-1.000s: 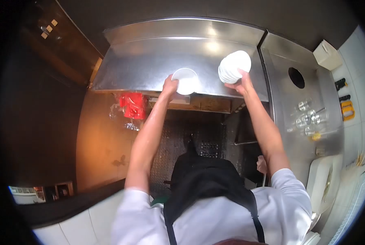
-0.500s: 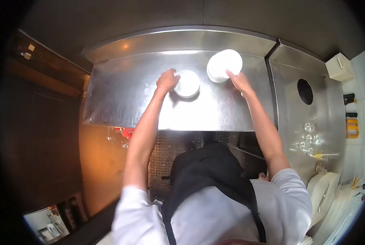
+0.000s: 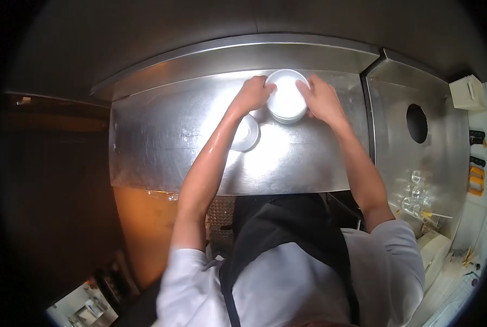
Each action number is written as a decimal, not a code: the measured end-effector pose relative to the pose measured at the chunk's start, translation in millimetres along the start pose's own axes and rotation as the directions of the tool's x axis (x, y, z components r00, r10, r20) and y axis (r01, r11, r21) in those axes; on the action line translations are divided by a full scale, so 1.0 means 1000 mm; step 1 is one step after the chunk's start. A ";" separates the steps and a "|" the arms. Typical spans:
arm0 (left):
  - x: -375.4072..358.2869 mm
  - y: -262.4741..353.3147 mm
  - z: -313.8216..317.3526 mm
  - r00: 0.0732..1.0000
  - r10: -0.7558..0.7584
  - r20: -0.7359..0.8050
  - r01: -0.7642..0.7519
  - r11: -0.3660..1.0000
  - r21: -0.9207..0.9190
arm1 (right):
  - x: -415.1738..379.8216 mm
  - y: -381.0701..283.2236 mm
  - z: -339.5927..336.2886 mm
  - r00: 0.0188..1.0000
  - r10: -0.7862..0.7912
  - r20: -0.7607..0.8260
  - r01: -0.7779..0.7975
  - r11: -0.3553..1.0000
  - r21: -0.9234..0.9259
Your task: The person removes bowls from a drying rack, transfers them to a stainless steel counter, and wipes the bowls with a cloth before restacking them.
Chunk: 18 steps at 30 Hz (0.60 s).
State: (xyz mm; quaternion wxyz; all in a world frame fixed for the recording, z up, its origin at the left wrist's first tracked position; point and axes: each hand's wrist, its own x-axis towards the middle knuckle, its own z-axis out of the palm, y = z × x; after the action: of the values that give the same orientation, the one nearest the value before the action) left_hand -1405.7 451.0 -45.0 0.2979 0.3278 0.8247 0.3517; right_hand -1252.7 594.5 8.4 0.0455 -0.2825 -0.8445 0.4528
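A stack of round white dishes (image 3: pixel 287 98) rests at the back of the steel counter, gripped from both sides. My left hand (image 3: pixel 254 94) is closed on its left rim, thumb over the edge of the top dish. On the opposite side my right hand (image 3: pixel 321 99) holds the stack, with the thumb on the rim and the fingers around the outside. Another white dish (image 3: pixel 245 135) sits nearer to me on the counter, partly hidden behind my left forearm.
The steel counter (image 3: pixel 161 136) has a raised back edge. To the right, a second steel surface (image 3: pixel 390 163) has a round dark hole (image 3: pixel 417 123) and several clear glasses (image 3: pixel 416 196). Knives (image 3: pixel 476 137) with dark handles hang on the tiled wall, below a white box (image 3: pixel 467 92).
My left hand has left the single dish and moved right and up to the stack. My right hand has brought the stack slightly left. The view has shifted a little.
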 end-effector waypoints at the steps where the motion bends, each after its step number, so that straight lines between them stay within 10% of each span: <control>1: -0.006 0.005 -0.005 0.998 0.044 0.039 -0.042 0.998 -0.043 | -0.006 0.009 0.007 0.993 0.107 0.043 -0.113 0.976 0.184; 3: -0.034 0.031 -0.024 0.995 0.041 0.094 -0.027 0.989 -0.147 | -0.012 0.029 0.025 0.946 0.274 0.176 -0.326 0.802 0.500; 6: -0.057 -0.023 -0.035 0.931 0.311 -0.193 -0.276 0.943 0.186 | -0.016 0.013 0.041 0.940 0.323 0.112 -0.326 0.743 0.585; 8: -0.089 -0.033 -0.052 0.976 0.156 -0.150 -0.057 0.855 0.516 | -0.002 0.010 0.055 0.955 0.269 0.129 -0.290 0.735 0.613; 11: -0.083 -0.067 -0.058 0.989 -0.103 0.103 0.051 0.906 0.421 | -0.009 -0.010 0.071 0.961 0.271 0.060 -0.233 0.670 0.705; 18: -0.043 -0.104 -0.077 0.998 -0.012 -0.065 0.042 0.874 0.483 | -0.117 0.055 0.091 0.916 0.399 -0.042 -0.254 0.656 0.711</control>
State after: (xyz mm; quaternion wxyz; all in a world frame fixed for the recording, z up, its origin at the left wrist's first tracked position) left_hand -1469.5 333.4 -69.8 0.1865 0.3695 0.8995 0.1398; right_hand -1161.2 490.8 -67.6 0.1474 -0.4351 -0.5394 0.7057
